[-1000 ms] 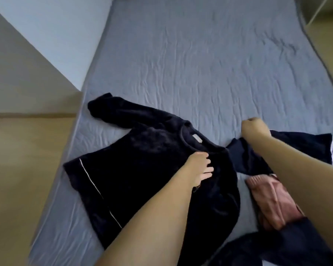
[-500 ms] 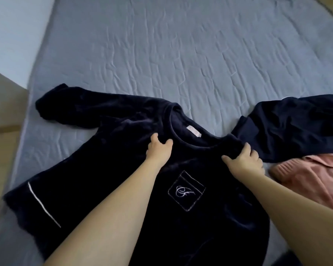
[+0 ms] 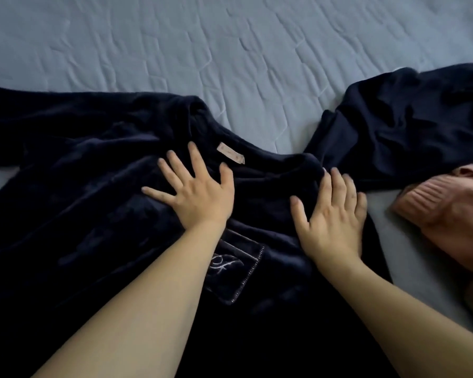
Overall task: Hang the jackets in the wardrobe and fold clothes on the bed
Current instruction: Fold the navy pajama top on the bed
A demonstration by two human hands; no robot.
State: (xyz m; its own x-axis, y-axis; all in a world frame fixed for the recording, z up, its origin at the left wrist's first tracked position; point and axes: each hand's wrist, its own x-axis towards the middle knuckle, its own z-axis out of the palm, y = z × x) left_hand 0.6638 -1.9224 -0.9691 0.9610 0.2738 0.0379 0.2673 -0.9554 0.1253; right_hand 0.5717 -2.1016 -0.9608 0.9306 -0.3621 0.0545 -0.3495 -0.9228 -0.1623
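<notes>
A dark navy velvety top (image 3: 79,214) lies spread front-up on the grey bed (image 3: 230,50), its collar with a small pink label towards the far side and an embroidered chest pocket between my forearms. My left hand (image 3: 194,192) lies flat with fingers spread on the top just below the collar. My right hand (image 3: 331,222) presses flat on the top's right shoulder, fingers straight and together. One sleeve stretches out to the left.
A second dark navy garment (image 3: 410,126) lies crumpled at the right, touching the top's shoulder. A pink knitted garment (image 3: 448,219) sits at the right edge beside my right hand. Wrinkled grey bedcover fills the far half of the view.
Both hands let go of the fabric near the collar and now lie flat on the top with fingers stretched out. The view has moved closer and lower over the garment.
</notes>
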